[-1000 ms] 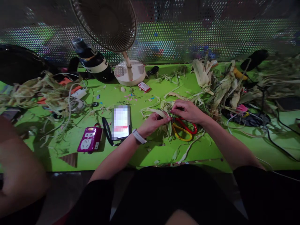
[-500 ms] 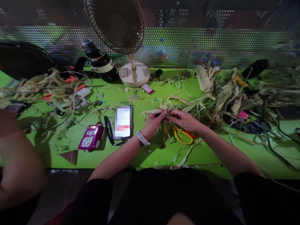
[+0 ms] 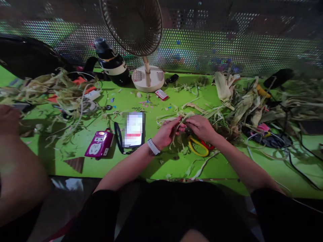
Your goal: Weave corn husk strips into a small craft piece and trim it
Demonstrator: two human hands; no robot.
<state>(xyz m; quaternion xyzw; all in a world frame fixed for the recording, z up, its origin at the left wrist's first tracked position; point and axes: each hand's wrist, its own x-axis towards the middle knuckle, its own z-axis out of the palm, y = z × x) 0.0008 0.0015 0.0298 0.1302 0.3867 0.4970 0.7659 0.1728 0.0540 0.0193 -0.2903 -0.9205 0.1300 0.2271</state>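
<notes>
Husk strip (image 3: 182, 118) pinched between left hand (image 3: 167, 131) and right hand (image 3: 200, 127), both closed on it above bench (image 3: 161, 161) | scissors (image 3: 199, 146) lying just beneath | judged light, dry, limp, easily torn; best gripped near its ends.

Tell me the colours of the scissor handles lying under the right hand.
One scissor handle is yellow, the other red, partly hidden under the right hand; head view.
</notes>
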